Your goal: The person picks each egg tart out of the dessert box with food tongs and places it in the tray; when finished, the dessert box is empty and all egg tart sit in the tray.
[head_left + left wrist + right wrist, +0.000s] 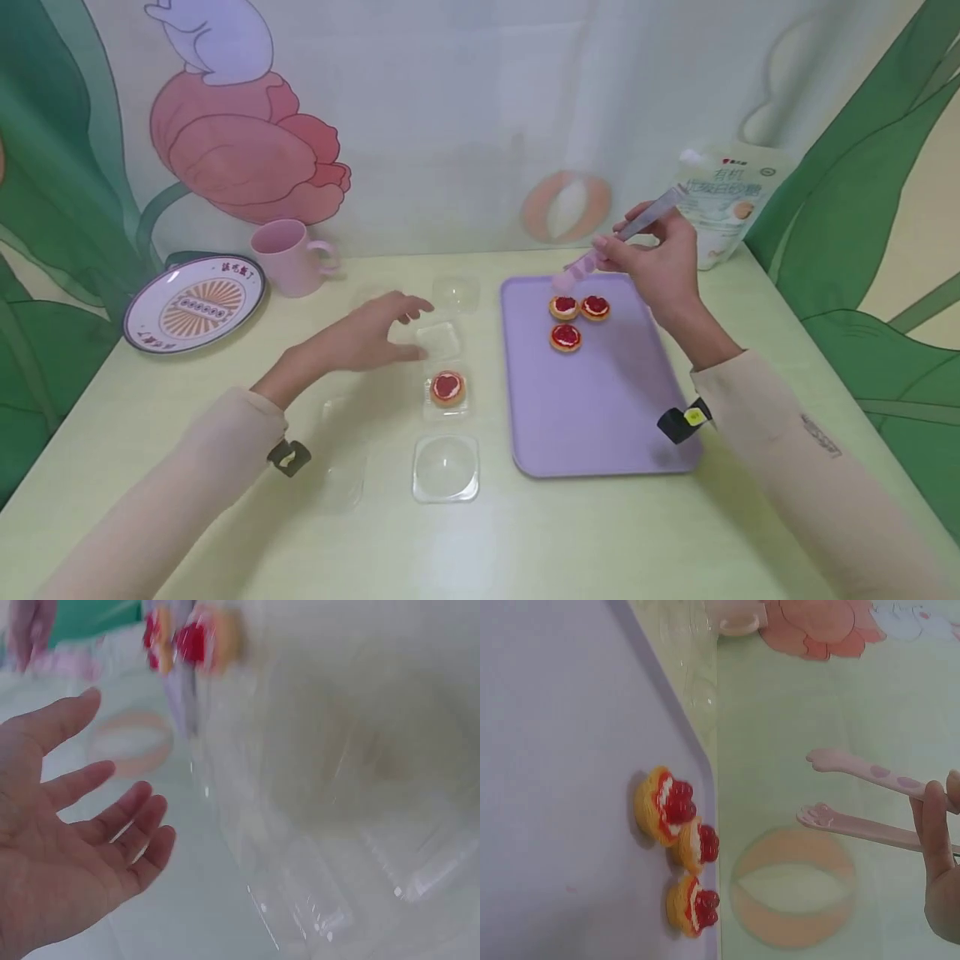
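My right hand (656, 262) grips pink tongs (870, 832) with paw-shaped tips, whose two arms stand apart with nothing between them. Below the tips, three tarts with red topping (566, 337) sit grouped on a purple tray (592, 417). My left hand (371, 333) hovers with spread, relaxed fingers over the clear plastic boxes to the left; nothing is in its palm in the left wrist view. Close to its thumb lies an open clear box (438, 340), and just nearer me another tart (447, 388) rests in a clear box.
Nearest me is a clear box half (446, 469), with a faint clear piece (345, 454) to its left. Another box (456, 293) stands farther back. A pink mug (288, 258) and a patterned plate (197, 304) are at the back left. Behind my right hand stands a white pouch (738, 196).
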Tool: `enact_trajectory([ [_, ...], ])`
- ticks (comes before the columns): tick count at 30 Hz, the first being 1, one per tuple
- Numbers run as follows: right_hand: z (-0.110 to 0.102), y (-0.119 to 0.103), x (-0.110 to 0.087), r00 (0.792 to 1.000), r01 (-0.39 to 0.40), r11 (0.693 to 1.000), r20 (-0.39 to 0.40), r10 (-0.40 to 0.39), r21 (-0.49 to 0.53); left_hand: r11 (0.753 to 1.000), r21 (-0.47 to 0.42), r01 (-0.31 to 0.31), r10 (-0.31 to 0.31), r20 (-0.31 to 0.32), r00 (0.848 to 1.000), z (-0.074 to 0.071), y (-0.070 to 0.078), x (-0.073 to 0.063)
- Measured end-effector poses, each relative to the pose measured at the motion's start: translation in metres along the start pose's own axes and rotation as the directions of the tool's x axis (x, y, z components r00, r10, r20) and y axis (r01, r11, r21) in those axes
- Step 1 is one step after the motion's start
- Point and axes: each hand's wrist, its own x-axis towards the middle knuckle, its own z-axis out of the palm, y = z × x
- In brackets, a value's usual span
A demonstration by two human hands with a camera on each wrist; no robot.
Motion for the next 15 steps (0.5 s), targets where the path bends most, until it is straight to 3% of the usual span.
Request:
enact_trajectory([
  [3,0.003,-0.005,-0.008,0.999,0.022,1.0,0.04,-0.023,0.02,0.996,0.085,-0.003,-0.003,0.063,0.998,0.013,0.018,-0.011],
  [6,0.007,-0.009,-0.019,0.995,0.047,0.999,0.085,-0.049,0.025,0.987,0.159,0.033,-0.05,0.104,0.993,0.025,0.028,-0.015],
  [15,0.022,-0.022,-0.042,0.982,0.109,0.991,0.162,-0.095,-0.076,0.952,0.267,0.147,-0.19,0.144,0.971,0.048,0.03,-0.014],
])
